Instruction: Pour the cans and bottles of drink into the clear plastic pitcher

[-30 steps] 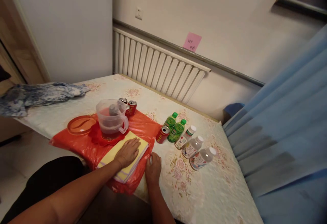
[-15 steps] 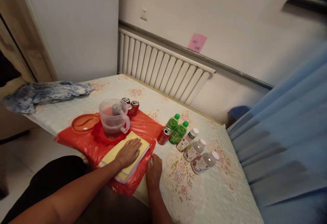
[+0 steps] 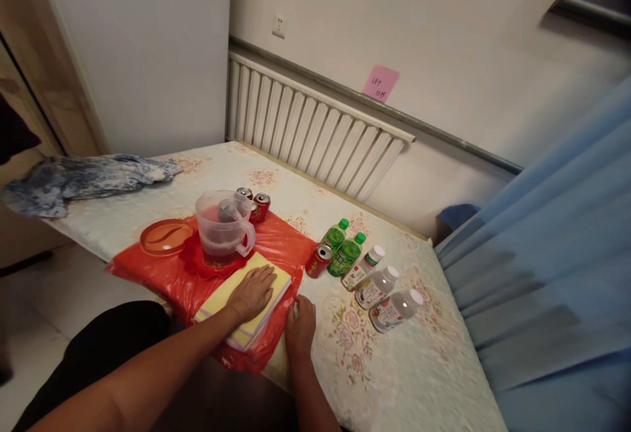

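Observation:
My left hand (image 3: 254, 292) lies flat with fingers stretched on a folded yellow cloth (image 3: 242, 338). The cloth rests on a red plastic sheet or bag (image 3: 279, 235). Just right of the cloth, my right hand (image 3: 301, 327) rests on the table at the red plastic's edge. Its fingers are curled in, and whatever may be inside them is hidden. Beyond the cloth, a clear plastic jug (image 3: 217, 228) with a handle stands in a red scalloped dish (image 3: 192, 258). An orange round lid (image 3: 166, 237) lies left of it.
Several red cans (image 3: 263, 207) stand behind the jug. Another red can (image 3: 319, 261), two green bottles (image 3: 347, 254) and three white-capped bottles (image 3: 393, 312) line the right side. A blue-grey patterned cloth (image 3: 93, 179) lies far left. A radiator (image 3: 315, 136) runs behind the flowered table (image 3: 444, 353).
The view has shifted very slightly. My left hand stays flat on the yellow cloth, and my right hand keeps its place by the red plastic's edge.

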`<act>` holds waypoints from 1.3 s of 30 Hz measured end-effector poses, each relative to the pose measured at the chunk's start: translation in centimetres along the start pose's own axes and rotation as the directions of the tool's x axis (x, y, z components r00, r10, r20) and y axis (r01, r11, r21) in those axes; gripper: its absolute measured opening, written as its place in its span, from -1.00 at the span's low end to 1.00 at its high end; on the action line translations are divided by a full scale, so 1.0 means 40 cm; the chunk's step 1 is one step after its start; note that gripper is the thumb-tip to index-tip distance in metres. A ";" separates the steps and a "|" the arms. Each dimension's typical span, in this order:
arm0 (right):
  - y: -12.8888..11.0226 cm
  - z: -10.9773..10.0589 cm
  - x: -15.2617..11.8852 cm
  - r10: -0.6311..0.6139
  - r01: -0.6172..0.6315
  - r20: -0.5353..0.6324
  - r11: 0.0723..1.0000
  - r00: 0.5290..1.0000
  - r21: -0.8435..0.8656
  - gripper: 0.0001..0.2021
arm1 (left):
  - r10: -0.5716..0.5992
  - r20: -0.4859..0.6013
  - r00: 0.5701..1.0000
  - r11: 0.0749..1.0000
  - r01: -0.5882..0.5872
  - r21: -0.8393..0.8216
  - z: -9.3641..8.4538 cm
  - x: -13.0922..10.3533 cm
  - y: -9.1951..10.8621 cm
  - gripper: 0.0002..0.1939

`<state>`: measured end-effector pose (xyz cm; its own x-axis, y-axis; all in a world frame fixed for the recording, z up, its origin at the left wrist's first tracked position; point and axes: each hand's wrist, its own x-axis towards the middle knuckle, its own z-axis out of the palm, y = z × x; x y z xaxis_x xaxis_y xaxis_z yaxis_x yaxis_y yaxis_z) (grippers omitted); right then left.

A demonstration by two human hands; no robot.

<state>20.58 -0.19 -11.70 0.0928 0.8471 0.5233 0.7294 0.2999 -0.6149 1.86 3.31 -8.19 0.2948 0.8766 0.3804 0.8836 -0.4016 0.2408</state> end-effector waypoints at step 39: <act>-0.030 -0.014 0.018 -0.019 0.021 0.011 0.990 1.000 -0.138 -0.80 | 0.004 -0.051 0.999 0.996 -0.009 -0.088 0.009 -0.002 0.001 -0.60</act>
<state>20.16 -0.17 -10.26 0.0712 0.8461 0.5283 0.8175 0.2540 -0.5169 2.00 3.34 -8.52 0.2795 0.8600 0.4269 0.8453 -0.4313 0.3154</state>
